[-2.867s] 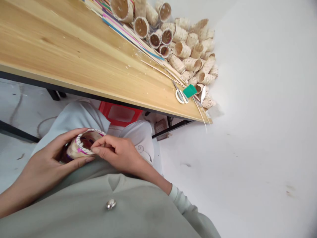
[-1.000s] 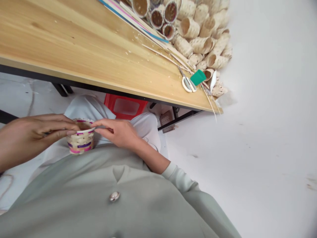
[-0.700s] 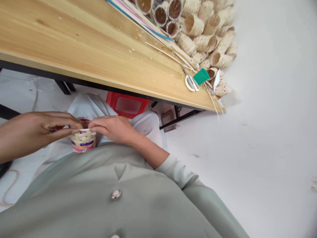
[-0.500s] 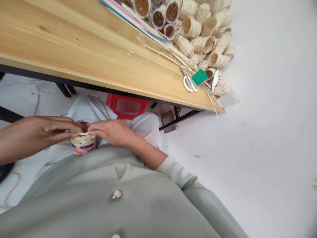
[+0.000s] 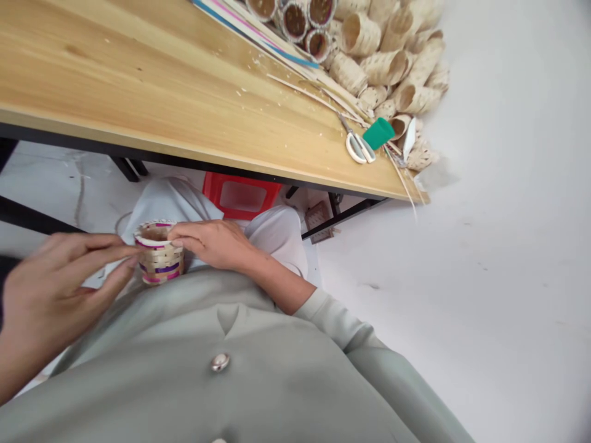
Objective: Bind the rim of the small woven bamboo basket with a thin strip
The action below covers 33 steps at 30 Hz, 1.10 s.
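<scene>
A small woven basket (image 5: 162, 261) of pale strips with purple and pink bands stands upright against my lap, its round mouth facing up. My right hand (image 5: 215, 243) grips its right rim, the thumb outside and the fingers bent over the edge. At the left rim, the stretched fingertips of my left hand (image 5: 76, 283) touch or nearly touch the basket. A narrow gap shows between its thumb and forefinger, and nothing can be made out between them. The basket's far side is partly hidden by the right fingers.
Above my lap runs a wooden table (image 5: 184, 111) with scissors (image 5: 360, 147), a green cup-like piece (image 5: 378, 133) and coloured strips (image 5: 258, 34). Bark-like tubes (image 5: 362, 34) are heaped at the wall. A red plastic stool (image 5: 212, 187) stands under the table.
My left hand has drawn back to the left and down from the basket's front rim, and its fingers have straightened. The right hand keeps its hold; more of the basket's mouth shows.
</scene>
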Motion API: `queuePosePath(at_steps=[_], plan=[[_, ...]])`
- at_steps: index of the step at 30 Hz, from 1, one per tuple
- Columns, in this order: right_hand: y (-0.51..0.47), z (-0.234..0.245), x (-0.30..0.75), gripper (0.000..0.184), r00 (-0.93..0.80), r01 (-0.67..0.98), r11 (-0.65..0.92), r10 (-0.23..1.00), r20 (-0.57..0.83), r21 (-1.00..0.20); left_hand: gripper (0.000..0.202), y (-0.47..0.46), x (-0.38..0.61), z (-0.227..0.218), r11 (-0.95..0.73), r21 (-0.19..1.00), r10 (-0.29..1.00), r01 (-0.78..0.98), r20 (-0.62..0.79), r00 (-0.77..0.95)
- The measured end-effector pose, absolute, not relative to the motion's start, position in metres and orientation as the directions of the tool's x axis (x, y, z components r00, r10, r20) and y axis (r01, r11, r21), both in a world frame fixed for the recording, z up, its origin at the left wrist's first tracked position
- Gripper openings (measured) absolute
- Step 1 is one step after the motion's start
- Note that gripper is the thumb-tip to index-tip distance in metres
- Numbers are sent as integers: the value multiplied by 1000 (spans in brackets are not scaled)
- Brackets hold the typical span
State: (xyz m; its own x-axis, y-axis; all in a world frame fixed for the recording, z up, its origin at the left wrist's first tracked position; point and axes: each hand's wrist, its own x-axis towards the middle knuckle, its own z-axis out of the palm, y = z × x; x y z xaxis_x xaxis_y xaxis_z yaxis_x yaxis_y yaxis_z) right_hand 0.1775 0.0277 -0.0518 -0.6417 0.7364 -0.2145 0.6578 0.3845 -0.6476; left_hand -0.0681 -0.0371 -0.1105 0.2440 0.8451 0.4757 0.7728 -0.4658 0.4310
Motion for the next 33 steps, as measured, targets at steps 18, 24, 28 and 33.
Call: queuePosePath(at_steps=[18, 24, 28, 33], plan=[[29, -52, 181, 28, -619, 663, 347, 752, -226, -664, 25, -42, -45, -102, -609, 123, 676, 784, 597, 431], [28, -52, 181, 27, -616, 662, 323, 749, -244, -676, 23, -43, -48, -108, -520, 286, 803, 805, 485, 347], [27, -53, 181, 28, -623, 652, 325, 745, -239, -685, 25, -45, -43, -105, -468, 365, 849, 805, 439, 294], [23, -50, 181, 28, -627, 652, 336, 743, -234, -679, 24, -49, -38, -91, -405, 468, 883, 785, 424, 202]])
